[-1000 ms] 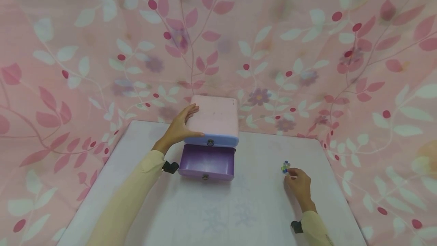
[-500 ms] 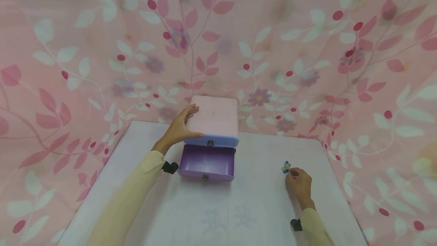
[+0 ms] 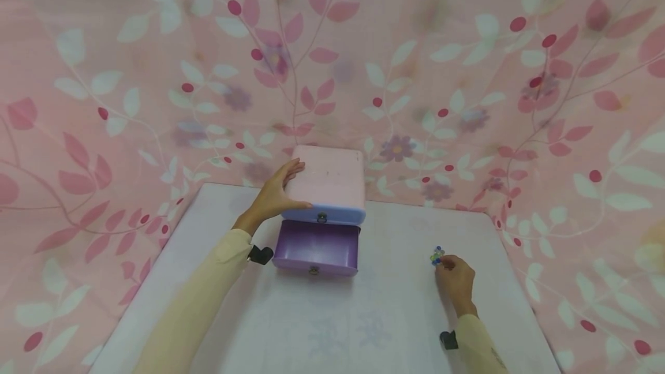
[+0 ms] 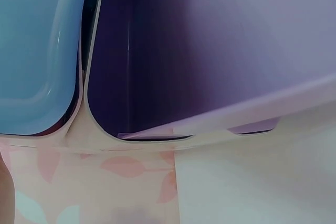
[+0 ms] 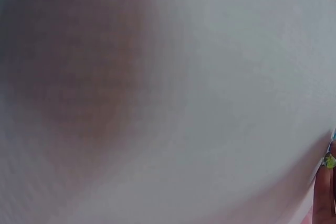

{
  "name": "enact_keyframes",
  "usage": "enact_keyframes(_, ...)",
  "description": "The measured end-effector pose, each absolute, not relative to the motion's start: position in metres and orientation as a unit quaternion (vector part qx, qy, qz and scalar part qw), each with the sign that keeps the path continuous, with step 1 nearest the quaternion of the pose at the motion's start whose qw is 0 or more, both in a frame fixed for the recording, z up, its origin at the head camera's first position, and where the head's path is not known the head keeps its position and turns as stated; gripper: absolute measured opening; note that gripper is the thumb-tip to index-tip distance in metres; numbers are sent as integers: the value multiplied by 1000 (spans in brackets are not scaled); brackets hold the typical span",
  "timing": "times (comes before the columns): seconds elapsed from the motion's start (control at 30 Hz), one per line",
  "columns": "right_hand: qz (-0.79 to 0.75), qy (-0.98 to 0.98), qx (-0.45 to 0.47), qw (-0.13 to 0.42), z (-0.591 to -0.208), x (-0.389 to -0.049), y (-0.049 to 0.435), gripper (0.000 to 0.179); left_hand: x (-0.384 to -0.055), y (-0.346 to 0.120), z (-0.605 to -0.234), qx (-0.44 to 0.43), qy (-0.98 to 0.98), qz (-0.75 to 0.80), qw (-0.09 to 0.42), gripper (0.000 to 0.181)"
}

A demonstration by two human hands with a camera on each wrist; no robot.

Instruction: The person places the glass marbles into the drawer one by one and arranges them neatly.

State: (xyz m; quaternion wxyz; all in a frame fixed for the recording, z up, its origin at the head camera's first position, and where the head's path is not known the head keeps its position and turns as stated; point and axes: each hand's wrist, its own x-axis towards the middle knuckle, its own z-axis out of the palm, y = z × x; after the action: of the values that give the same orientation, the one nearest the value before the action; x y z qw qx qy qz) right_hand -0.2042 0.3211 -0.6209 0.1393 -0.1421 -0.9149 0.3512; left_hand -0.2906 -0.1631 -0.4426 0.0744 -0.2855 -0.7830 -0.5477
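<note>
A small chest of drawers (image 3: pixel 329 172) with a pink top stands near the back of the table. Its blue upper drawer (image 3: pixel 345 214) is closed, while the purple lower drawer (image 3: pixel 316 241) is pulled out with nothing visible inside. My left hand (image 3: pixel 271 196) rests on the chest's left side, thumb along the front top edge and fingers spread over the top. To the right, my right hand (image 3: pixel 457 281) pinches a small cluster of blue and green beads (image 3: pixel 436 255) just over the table. In the right wrist view only a bit of the beads (image 5: pixel 329 161) shows between fingertips.
The white table (image 3: pixel 405 316) has faint printed marks. Floral pink cloth (image 3: pixel 332 74) hangs behind it and at both sides. Each wrist wears a dark strap piece, such as the left one (image 3: pixel 261 255).
The bead cluster has turned slightly in my right fingers. My left hand and the chest keep their places; the whole head view has shifted a little.
</note>
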Motion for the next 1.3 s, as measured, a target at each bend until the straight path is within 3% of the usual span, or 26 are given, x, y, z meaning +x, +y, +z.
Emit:
enact_keyframes(0.67, 346, -914, -144, 153, -620, -203, 320, 17, -291, -164, -443, -284, -792, -537, 70, 112)
enact_keyframes(1.0, 364, -905, -160, 152, -620, -202, 318, 17, -314, -170, -474, -269, -796, -536, 80, 120)
enact_keyframes(1.3, 385, -895, -112, 198, -610, -207, 307, 16, -307, -166, -465, -269, -795, -537, 77, 118)
